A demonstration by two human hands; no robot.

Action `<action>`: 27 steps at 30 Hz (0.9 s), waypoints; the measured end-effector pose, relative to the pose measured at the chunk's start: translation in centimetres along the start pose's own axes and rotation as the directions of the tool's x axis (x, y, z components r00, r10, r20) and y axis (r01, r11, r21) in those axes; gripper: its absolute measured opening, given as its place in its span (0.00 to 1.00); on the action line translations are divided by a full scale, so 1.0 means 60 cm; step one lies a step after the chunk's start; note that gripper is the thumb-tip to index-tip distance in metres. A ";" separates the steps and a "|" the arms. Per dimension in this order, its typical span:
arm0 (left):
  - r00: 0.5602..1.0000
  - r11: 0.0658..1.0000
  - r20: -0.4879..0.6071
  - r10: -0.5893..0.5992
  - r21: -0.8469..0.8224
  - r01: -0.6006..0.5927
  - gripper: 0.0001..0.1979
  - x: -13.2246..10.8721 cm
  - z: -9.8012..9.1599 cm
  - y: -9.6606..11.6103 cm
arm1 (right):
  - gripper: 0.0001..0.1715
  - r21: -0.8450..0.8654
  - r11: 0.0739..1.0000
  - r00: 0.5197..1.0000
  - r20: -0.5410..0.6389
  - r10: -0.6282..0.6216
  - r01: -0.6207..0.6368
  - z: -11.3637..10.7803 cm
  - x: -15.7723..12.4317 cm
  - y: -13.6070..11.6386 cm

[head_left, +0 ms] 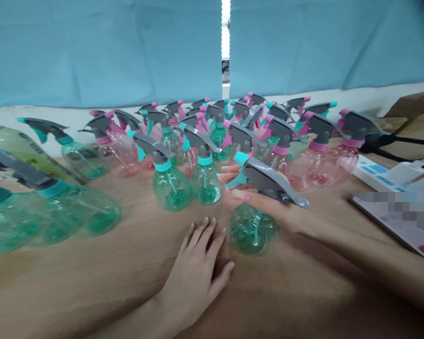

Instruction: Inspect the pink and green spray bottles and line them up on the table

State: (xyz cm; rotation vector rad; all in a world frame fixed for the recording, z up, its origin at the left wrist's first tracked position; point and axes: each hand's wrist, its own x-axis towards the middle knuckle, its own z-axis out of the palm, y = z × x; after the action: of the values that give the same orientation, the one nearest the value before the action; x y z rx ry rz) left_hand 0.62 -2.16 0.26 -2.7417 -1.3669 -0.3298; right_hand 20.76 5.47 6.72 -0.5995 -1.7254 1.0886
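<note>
My right hand [275, 205] grips a green spray bottle [254, 230] by its neck, thumb in front and fingers behind. This bottle has a grey trigger head with a teal nozzle, which points left. Flat on the wooden table, my left hand [198, 268] has its fingers apart and holds nothing; it lies just left of the gripped bottle. Beyond my hands stand two more green spray bottles, one round [173, 188] and one slimmer [207, 183]. Pink spray bottles [320, 165] stand behind and to the right.
Several more spray bottles crowd the back of the table [134, 282]. Green ones [81, 212] are at the left, blurred. A white power strip [371, 172], a flat dark-edged device [395, 216] and a cardboard box [413, 113] sit at the right. A blue curtain [109, 52] hangs behind.
</note>
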 end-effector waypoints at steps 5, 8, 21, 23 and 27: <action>1.000 1.000 -0.002 0.006 0.010 -0.006 0.26 0.000 0.000 0.000 | 0.17 -0.025 1.000 1.000 -0.014 0.008 -0.009 0.001 0.000 -0.006; 1.000 1.000 -0.001 0.009 0.005 -0.009 0.26 0.001 0.000 0.001 | 0.19 -0.030 0.999 1.000 -0.014 0.018 -0.018 0.002 -0.001 -0.009; 0.999 1.000 -0.024 0.023 0.004 -0.023 0.27 0.000 0.004 -0.004 | 0.15 -0.082 0.997 1.000 -0.018 -0.010 0.009 0.003 0.001 -0.011; 1.000 1.000 -0.023 0.018 0.004 -0.018 0.27 0.001 0.004 -0.003 | 0.15 -0.095 0.995 1.000 -0.028 -0.014 0.011 0.002 0.000 -0.010; 1.000 1.000 -0.012 0.013 0.000 -0.013 0.26 0.000 0.003 -0.002 | 0.16 -0.074 0.997 1.000 -0.016 0.007 -0.008 0.002 -0.001 -0.010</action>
State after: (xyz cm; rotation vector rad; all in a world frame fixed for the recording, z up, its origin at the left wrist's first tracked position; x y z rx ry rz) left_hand 0.58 -2.04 0.09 -2.7435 -1.3451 -0.3446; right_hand 20.71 5.10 7.21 -0.6599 -1.7577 1.0261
